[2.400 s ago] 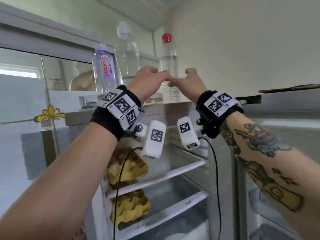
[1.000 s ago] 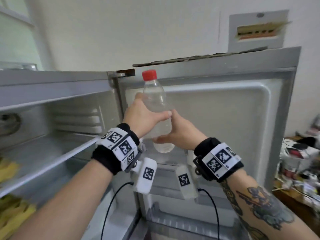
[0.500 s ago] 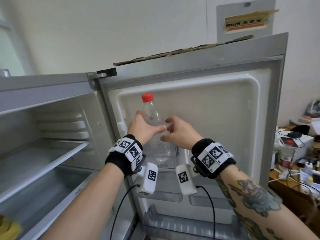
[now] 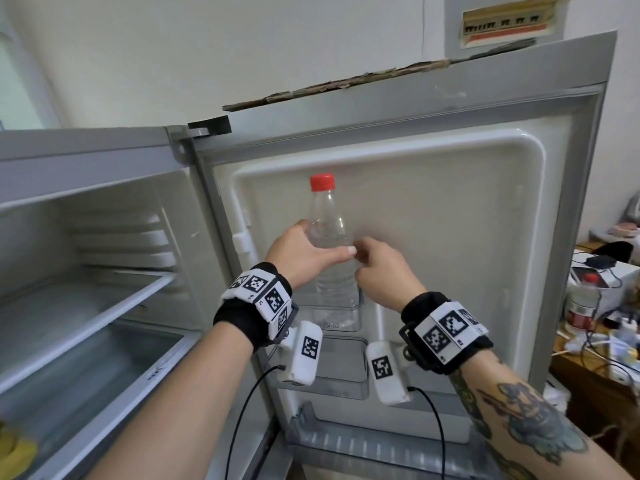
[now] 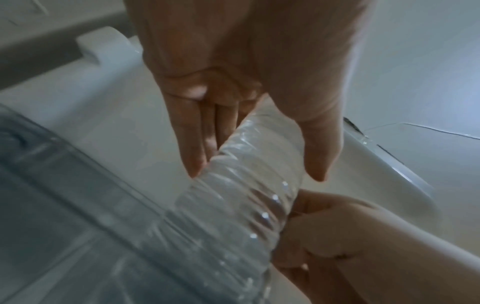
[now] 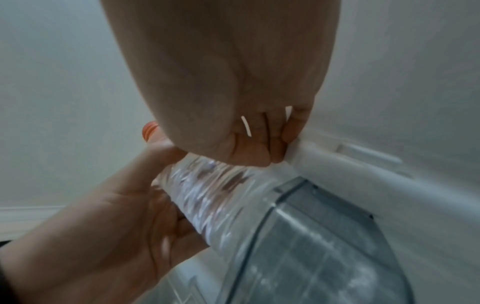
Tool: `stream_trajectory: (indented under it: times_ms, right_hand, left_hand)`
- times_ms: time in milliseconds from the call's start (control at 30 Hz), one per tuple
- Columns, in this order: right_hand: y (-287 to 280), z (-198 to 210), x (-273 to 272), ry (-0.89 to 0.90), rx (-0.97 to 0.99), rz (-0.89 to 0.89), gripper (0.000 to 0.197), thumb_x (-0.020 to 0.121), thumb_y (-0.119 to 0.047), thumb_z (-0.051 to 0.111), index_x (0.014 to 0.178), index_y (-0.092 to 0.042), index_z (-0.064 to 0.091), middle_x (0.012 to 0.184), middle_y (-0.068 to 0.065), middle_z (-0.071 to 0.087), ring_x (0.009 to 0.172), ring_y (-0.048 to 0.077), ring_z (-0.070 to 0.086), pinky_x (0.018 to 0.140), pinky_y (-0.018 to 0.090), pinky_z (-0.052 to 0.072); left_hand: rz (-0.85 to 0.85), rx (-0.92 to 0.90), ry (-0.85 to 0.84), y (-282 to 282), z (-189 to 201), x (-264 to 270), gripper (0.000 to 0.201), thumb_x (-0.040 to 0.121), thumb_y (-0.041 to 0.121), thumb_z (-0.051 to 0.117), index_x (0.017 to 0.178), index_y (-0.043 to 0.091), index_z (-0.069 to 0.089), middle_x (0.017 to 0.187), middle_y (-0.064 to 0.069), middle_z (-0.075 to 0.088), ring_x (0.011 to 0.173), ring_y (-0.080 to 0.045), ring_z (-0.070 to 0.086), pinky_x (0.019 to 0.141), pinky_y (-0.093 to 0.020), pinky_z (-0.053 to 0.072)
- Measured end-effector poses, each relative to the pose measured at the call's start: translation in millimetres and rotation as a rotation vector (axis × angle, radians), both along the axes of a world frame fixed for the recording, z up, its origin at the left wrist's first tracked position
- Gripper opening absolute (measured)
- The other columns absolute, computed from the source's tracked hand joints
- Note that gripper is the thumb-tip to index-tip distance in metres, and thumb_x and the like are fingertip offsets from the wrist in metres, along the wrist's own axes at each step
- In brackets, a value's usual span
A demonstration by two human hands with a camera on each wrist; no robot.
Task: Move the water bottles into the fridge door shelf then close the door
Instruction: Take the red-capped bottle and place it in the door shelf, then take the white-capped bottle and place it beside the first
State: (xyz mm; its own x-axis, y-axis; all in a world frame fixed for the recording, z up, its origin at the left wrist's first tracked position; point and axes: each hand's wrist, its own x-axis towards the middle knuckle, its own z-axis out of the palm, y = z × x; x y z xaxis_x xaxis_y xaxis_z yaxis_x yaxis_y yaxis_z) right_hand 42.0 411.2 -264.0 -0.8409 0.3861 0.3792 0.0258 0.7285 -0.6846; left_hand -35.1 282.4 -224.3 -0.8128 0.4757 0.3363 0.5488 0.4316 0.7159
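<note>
A clear water bottle [image 4: 328, 220] with a red cap [image 4: 322, 181] stands upright with its base in the clear upper door shelf [image 4: 337, 322] of the open fridge door [image 4: 450, 237]. My left hand [image 4: 308, 252] grips its middle, thumb across the front and fingers behind. My right hand [image 4: 375, 263] has its fingers curled and rests against the bottle's right side without wrapping it. The left wrist view shows the ribbed bottle [image 5: 246, 185] between thumb and fingers of the left hand [image 5: 257, 172]. The right wrist view shows the right hand [image 6: 254, 148] as a fist beside the bottle [image 6: 207, 185].
The fridge interior [image 4: 104, 313] with its white shelves lies to the left, with a yellow egg carton [image 4: 17, 448] at the bottom left corner. Two more door shelves [image 4: 346, 441] sit below the bottle. A cluttered table [image 4: 606, 306] stands to the right of the door.
The bottle came off the fridge top and went down into the upper door shelf. The right hand's fingers have curled in against the bottle's side. The head view has turned to the door.
</note>
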Motion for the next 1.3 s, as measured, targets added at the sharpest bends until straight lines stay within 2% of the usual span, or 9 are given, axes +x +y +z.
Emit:
stream_trajectory:
  times_ms: [67,267,433,567,700,800,900,1000,1300]
  right_hand:
    - [-1,-4,-1,0.027,0.016,-0.019,0.047,0.077,0.004,0.047,0.121,-0.008,0.061,0.115,0.011,0.06,0.107,0.026,0.057,0.084,0.025,0.041]
    - [-5,-6,-6,0.035,0.076,-0.086,0.037,0.077,0.005,0.046,0.108,-0.003,0.064,0.095,0.005,0.05,0.086,0.023,0.048,0.066,0.02,0.025]
    - [-8,-4,-3,0.033,0.058,-0.092,0.04,0.077,0.009,0.045,0.112,-0.001,0.063,0.113,0.016,0.061,0.099,0.027,0.056,0.077,0.019,0.031]
    - [-15,5,15,0.138,-0.005,-0.132,0.045,0.081,0.009,0.046,0.121,-0.004,0.062,0.119,0.013,0.064,0.111,0.026,0.061,0.09,0.024,0.042]
    - [-45,29,36,0.425,-0.021,-0.2,0.035,0.086,-0.005,0.057,0.12,-0.011,0.059,0.114,0.001,0.056,0.104,0.015,0.056,0.089,0.023,0.041]
    - [-90,55,45,0.652,-0.009,-0.097,0.032,0.085,-0.007,0.062,0.114,-0.019,0.054,0.111,-0.004,0.052,0.103,0.01,0.051,0.088,0.016,0.037]
    - [-144,84,38,0.757,-0.015,0.097,0.035,0.082,-0.009,0.066,0.11,-0.024,0.05,0.11,-0.004,0.053,0.101,0.01,0.05,0.085,0.016,0.039]
    - [-202,113,22,0.713,-0.039,0.301,0.037,0.083,-0.014,0.067,0.112,-0.025,0.048,0.113,-0.003,0.053,0.102,0.01,0.052,0.085,0.016,0.041]
    - [-341,225,-21,0.547,-0.039,0.681,0.067,0.083,-0.037,0.066,0.138,-0.015,0.037,0.133,0.006,0.05,0.118,0.017,0.052,0.089,0.024,0.043]
  left_hand:
    - [-0.014,0.036,-0.067,-4,-7,-2,0.077,0.043,0.069,0.08,0.109,0.031,0.068,0.106,0.012,0.076,0.099,-0.01,0.072,0.093,-0.039,0.057]
    - [-0.02,0.024,-0.146,-3,-17,-6,0.095,0.034,0.086,0.074,0.109,0.029,0.07,0.102,0.011,0.078,0.094,-0.013,0.075,0.09,-0.037,0.058]
    - [-0.099,-0.048,-0.26,-15,-7,12,0.058,0.074,0.048,0.079,0.116,0.016,0.055,0.103,0.009,0.07,0.09,-0.003,0.065,0.091,-0.03,0.054]
    - [-0.095,-0.092,-0.272,-37,3,19,0.084,0.079,0.051,0.073,0.144,0.015,0.035,0.136,-0.004,0.058,0.12,-0.02,0.057,0.108,-0.039,0.044]
    - [-0.064,0.006,-0.122,-73,28,36,0.068,0.087,0.04,0.068,0.144,0.014,0.041,0.139,-0.006,0.055,0.114,-0.014,0.054,0.091,-0.025,0.043]
    - [-0.02,0.119,-0.027,-110,57,49,0.05,0.089,0.033,0.068,0.133,0.015,0.052,0.13,-0.004,0.061,0.11,-0.012,0.057,0.078,-0.016,0.045]
    - [0.072,0.157,0.111,-158,91,63,0.043,0.09,0.034,0.067,0.128,0.017,0.057,0.124,0.002,0.064,0.11,-0.01,0.06,0.083,-0.014,0.045]
    - [0.239,0.178,0.279,-211,125,78,0.039,0.089,0.034,0.066,0.124,0.019,0.06,0.119,0.005,0.066,0.108,-0.01,0.062,0.095,-0.025,0.048]
    - [0.651,0.253,0.489,-336,191,119,0.037,0.087,0.033,0.066,0.121,0.02,0.062,0.115,0.006,0.065,0.105,-0.011,0.062,0.088,-0.024,0.048]
